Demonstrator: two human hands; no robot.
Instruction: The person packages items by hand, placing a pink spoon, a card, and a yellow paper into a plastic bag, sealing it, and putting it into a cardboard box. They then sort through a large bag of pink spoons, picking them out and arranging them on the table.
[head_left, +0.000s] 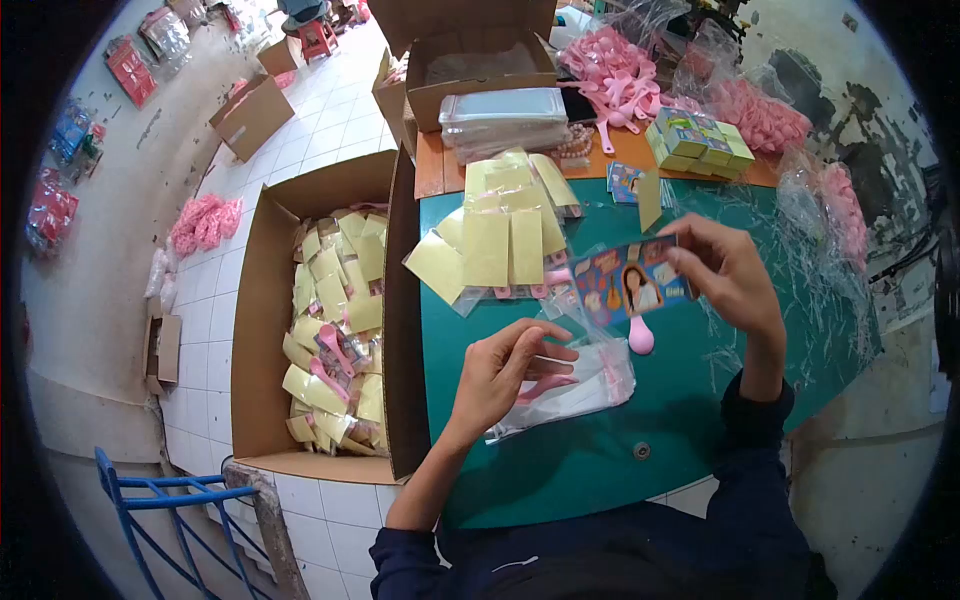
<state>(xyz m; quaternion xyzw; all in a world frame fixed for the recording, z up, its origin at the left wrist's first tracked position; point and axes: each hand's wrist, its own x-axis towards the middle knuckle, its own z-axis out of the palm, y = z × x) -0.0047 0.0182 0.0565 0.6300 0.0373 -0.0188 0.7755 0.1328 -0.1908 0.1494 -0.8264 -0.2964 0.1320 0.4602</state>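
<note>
- Printed card (635, 285) up in the air above the green table (590, 465) in the head view, colourful face towards the camera, slightly tilted.
- Caught at its right end by the right hand (725, 265): thumb and fingers narrowed to a pinch on that edge.
- Across to the left hand (500, 375): fingers half-curled and a little apart, over the clear bags (600, 388), with see-through film close to the tips; gripped or not, impossible to tell.
- Just below the card, a pink spoon (641, 337), rounded end out in view beside the bags.
- Beyond the hands, yellow-backed packets (487, 250) in an overlapping heap, and off to their right small blue cards (625, 183) near a banded card stack (695, 145).
- Further back, loose pink spoons in a pile (610, 70), next to clear sleeves (500, 112) and an open carton (480, 62).
- Left of the table, a big cardboard box (255, 350), well filled with more packets, some showing pink spoons.
</note>
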